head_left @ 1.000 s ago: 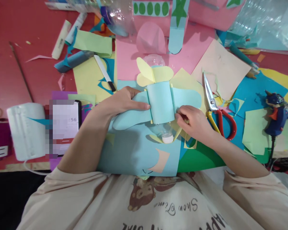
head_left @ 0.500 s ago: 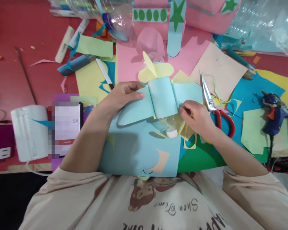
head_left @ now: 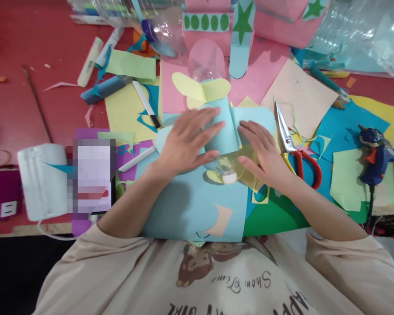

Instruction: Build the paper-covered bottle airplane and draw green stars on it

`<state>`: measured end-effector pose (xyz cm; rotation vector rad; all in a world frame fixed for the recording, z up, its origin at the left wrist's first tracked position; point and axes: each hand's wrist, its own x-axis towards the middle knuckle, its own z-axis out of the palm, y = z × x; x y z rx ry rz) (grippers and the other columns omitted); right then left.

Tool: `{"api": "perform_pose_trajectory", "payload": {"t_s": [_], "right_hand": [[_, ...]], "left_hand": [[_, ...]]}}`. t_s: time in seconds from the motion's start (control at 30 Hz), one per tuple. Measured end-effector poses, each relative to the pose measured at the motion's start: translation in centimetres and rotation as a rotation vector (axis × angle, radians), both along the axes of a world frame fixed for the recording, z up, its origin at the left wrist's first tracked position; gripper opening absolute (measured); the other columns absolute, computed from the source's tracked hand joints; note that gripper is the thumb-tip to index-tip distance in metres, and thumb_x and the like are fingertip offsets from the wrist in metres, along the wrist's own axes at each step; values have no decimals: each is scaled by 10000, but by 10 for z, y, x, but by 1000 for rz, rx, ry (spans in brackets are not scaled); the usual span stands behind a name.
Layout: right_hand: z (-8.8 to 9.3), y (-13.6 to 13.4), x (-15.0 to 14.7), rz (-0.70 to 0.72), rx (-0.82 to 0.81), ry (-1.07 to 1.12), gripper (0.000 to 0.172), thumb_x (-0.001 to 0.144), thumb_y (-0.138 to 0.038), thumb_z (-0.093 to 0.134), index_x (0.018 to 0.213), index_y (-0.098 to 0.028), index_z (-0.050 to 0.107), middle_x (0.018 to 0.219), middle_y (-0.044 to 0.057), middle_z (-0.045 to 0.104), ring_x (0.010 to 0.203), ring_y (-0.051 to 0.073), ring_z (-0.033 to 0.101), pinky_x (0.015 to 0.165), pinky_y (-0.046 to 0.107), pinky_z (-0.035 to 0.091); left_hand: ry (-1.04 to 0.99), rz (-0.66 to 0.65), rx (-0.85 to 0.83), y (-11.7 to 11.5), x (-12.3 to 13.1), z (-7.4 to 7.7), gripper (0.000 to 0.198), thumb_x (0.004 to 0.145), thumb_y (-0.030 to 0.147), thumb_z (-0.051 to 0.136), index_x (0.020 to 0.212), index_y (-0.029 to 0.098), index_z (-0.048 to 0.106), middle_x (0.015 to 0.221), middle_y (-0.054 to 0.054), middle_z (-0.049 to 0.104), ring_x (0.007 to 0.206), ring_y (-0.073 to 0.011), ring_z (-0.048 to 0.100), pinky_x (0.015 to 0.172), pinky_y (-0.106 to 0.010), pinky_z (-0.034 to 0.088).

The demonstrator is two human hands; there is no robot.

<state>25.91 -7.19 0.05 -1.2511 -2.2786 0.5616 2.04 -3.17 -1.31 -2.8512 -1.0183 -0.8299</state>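
In the head view a plastic bottle wrapped in light blue paper lies in front of me, its white cap toward me. Paper wings stick out on both sides, and yellow petal-shaped pieces stand at the far end. My left hand lies over the left wing and the wrap, fingers stretched out. On the other side, my right hand is spread with its fingertips at the right wing. Neither hand grips anything.
Red-handled scissors lie right of my right hand. A white cutter lies at the far left of the bottle. A blue glue gun is farther right, a phone and white device at left. Paper scraps surround the bottle.
My left hand has let go of the left wing and spread over the wrap. My right hand's fingers have opened out at the right wing. The yellow petals have turned.
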Motion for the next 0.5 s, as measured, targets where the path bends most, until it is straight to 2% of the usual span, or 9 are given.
{"api": "perform_pose_trajectory", "payload": {"t_s": [0.1, 0.17, 0.27, 0.33, 0.43, 0.5], "right_hand": [[-3, 0, -1, 55, -71, -47, 570, 955, -445, 360, 1457, -182, 295, 1506, 127, 370, 1428, 264, 275, 1150, 508, 273], [-3, 1, 0, 65, -73, -48, 545, 967, -420, 332, 1454, -176, 309, 1502, 122, 380, 1428, 254, 278, 1156, 494, 273], [1, 5, 5, 21, -44, -12, 480, 971, -361, 337, 1423, -199, 352, 1477, 104, 418, 1400, 243, 330, 1139, 485, 306], [5, 10, 13, -95, -3, 22, 426, 957, -307, 368, 1371, -211, 404, 1410, 110, 488, 1330, 248, 422, 1092, 484, 362], [8, 21, 27, -292, 64, 13, 291, 906, -208, 433, 1173, -209, 548, 1176, 127, 630, 1138, 272, 552, 969, 475, 443], [5, 29, 36, -321, 71, -53, 202, 875, -170, 450, 1000, -198, 606, 1042, 133, 663, 1055, 285, 570, 918, 469, 458]], "left_hand": [[65, -79, -186, 2, 8, -7, 686, 913, 673, 141, 1465, 286, 269, 1541, -74, 312, 1437, -249, 249, 1182, -449, 142], [53, -64, -248, 4, 9, -8, 715, 893, 703, 139, 1470, 304, 278, 1556, -52, 283, 1449, -252, 215, 1192, -450, 96], [19, 15, -281, 7, 4, -7, 721, 880, 724, 161, 1454, 317, 317, 1553, -36, 292, 1452, -263, 204, 1192, -475, 83], [-42, 85, -264, 10, 0, -6, 687, 900, 696, 211, 1444, 296, 334, 1551, -42, 291, 1449, -274, 204, 1191, -491, 79], [-147, 178, -223, 12, -3, -6, 573, 937, 599, 323, 1407, 275, 379, 1544, -44, 296, 1432, -271, 238, 1184, -488, 138], [-184, 214, -213, 11, -2, -7, 477, 958, 529, 344, 1361, 289, 428, 1513, -46, 347, 1400, -257, 306, 1158, -483, 220]]}}
